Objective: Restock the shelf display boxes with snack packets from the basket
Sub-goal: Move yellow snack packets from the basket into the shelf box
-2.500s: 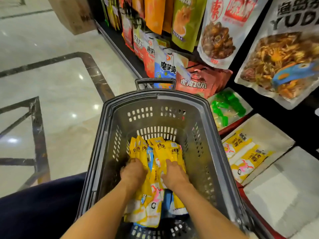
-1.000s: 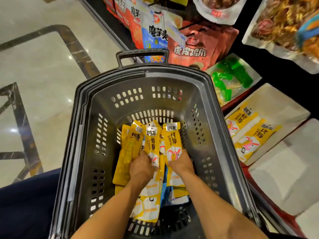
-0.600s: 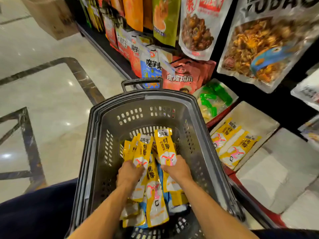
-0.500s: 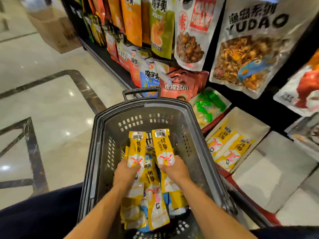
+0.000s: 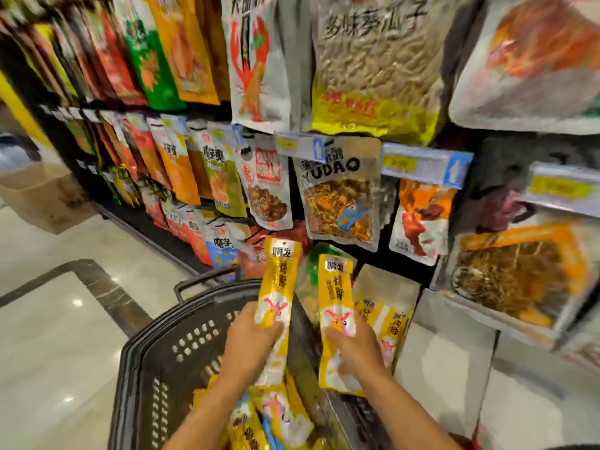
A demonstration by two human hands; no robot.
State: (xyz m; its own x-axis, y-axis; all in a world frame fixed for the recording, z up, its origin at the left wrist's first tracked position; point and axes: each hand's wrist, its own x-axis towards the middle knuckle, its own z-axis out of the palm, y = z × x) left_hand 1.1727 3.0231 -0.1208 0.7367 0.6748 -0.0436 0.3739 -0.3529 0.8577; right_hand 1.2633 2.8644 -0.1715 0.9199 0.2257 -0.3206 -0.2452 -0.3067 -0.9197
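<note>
My left hand (image 5: 251, 345) grips a long yellow snack packet (image 5: 278, 280) upright above the dark grey basket (image 5: 152, 358). My right hand (image 5: 352, 349) grips a second yellow packet (image 5: 335, 287), held past the basket's right rim toward the shelf. Just behind that packet lies an open display box (image 5: 386, 287) on the bottom shelf, with a few matching yellow packets (image 5: 391, 323) in it. More yellow and blue packets (image 5: 276, 417) are piled at the basket's bottom.
Hanging snack bags (image 5: 341, 196) fill the shelves above, with blue price rails (image 5: 425, 167). Pale empty-looking boxes (image 5: 444, 352) sit right of the display box. A cardboard carton (image 5: 42, 196) stands on the glossy floor (image 5: 58, 319) at left.
Both hands have lifted out of the basket, each with one yellow packet, and moved right toward the shelf. The view has tilted upward to show more shelving.
</note>
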